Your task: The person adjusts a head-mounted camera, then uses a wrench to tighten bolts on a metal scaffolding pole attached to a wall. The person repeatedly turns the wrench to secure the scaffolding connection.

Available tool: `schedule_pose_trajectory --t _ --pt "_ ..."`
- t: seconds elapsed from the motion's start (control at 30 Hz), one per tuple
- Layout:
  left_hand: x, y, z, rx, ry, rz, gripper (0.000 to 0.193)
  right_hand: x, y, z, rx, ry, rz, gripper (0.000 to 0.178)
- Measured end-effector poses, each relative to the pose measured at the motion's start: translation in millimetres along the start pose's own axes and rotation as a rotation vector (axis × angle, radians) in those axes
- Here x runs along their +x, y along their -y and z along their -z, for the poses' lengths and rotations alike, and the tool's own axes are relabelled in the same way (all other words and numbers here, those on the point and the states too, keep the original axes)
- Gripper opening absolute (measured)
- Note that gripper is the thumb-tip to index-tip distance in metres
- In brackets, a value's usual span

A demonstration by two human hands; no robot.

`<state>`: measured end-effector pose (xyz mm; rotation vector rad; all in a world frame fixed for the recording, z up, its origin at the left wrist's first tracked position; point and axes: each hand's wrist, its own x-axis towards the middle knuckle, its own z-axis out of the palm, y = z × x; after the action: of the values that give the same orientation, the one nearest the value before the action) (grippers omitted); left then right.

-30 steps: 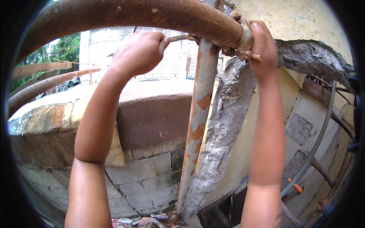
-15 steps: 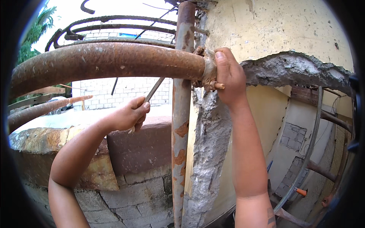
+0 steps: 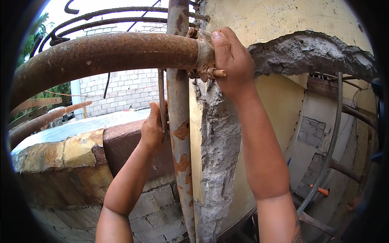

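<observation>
A thick rusty pipe [image 3: 121,52] runs level across the upper left, in front of an upright pipe [image 3: 178,101] with peeling rust. Where they cross sits a scaffold clamp [image 3: 206,54] crusted with cement, its bolt [image 3: 219,73] sticking out below. My right hand [image 3: 236,60] is closed around the end of the level pipe, right beside the clamp, thumb on top. My left hand [image 3: 152,128] is closed on a slim metal bar [image 3: 162,93], held upright just left of the upright pipe. The bar's upper end is hidden behind the level pipe.
Broken concrete [image 3: 221,150] with a jagged edge stands behind the upright pipe, next to a yellow wall [image 3: 283,18]. Bent rebar [image 3: 117,18] juts out at the upper left. Below lies a block wall [image 3: 156,206]. A curved metal pipe [image 3: 333,141] rises at the right.
My left hand has moved right, close to the upright pipe, and the bar has swung from slanted to upright. My right hand keeps its grip; the whole view has shifted slightly.
</observation>
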<state>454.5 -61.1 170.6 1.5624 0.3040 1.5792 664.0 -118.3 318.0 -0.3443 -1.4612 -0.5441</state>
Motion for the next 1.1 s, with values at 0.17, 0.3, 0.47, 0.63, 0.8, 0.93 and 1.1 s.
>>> schedule_pose_trajectory --t 0.17,0.3,0.47,0.63,0.8,0.93,1.1 --pt "25.6 24.1 -6.4 -0.289 0.263 -0.05 0.073 4.3 1.3 -6.3 0.055 0.017 0.0 0.036" --pt "49.8 45.7 -28.7 -0.7 0.528 -0.165 0.075 4.1 -8.4 -2.4 0.044 0.01 0.04 0.036" --pt "107.3 96.4 -19.6 -0.741 0.583 -0.325 0.049 5.3 -0.7 -4.3 0.137 0.043 0.02 0.036" --pt "92.1 60.5 -86.4 -0.298 0.005 -0.462 0.054 5.7 3.7 -1.3 0.291 0.092 -0.077 0.035" --pt "115.2 84.2 -96.1 0.127 -0.193 -0.713 0.049 5.3 6.5 5.1 0.265 0.113 -0.024 0.035" --pt "115.7 76.8 -89.6 0.163 -0.166 -0.741 0.038 6.3 4.6 4.3 0.406 0.15 -0.149 0.035" --pt "113.1 49.0 -64.8 -0.246 0.036 -0.433 0.039 8.5 -0.5 6.4 0.173 0.137 -0.054 0.035"
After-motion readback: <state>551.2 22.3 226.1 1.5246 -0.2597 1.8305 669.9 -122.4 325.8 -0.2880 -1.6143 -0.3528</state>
